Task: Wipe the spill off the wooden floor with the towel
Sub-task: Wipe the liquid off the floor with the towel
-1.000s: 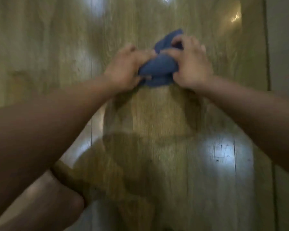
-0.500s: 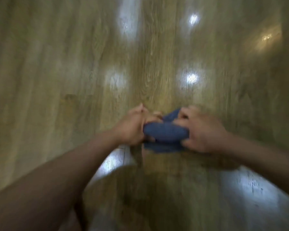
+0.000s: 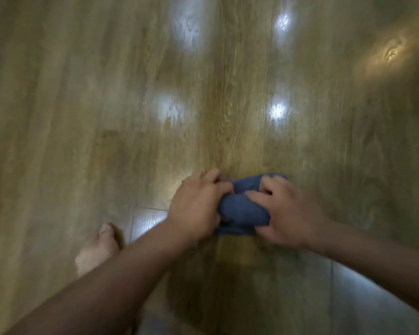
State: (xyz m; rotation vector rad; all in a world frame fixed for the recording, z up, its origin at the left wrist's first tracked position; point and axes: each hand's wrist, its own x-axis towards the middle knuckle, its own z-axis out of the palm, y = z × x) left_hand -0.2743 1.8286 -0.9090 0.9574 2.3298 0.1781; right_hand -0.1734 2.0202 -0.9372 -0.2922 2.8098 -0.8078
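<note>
A bunched blue towel (image 3: pixel 243 209) is held between both hands above the wooden floor (image 3: pixel 107 105). My left hand (image 3: pixel 195 207) grips its left side with curled fingers. My right hand (image 3: pixel 290 213) grips the right side, thumb across the front of the cloth. Much of the towel is hidden under the fingers. The frame is blurred, and I cannot make out a spill on the boards; only bright light reflections (image 3: pixel 277 110) show on them.
My bare foot (image 3: pixel 98 249) stands on the floor at the lower left. A seam between boards (image 3: pixel 133 221) runs beside it. Shadow of my body darkens the floor below the hands. Wooden floor stretches ahead and to both sides.
The view has tilted up, so hands and towel sit lower in the frame. Both hands keep hold of the bunched towel. My foot has come into view at the lower left.
</note>
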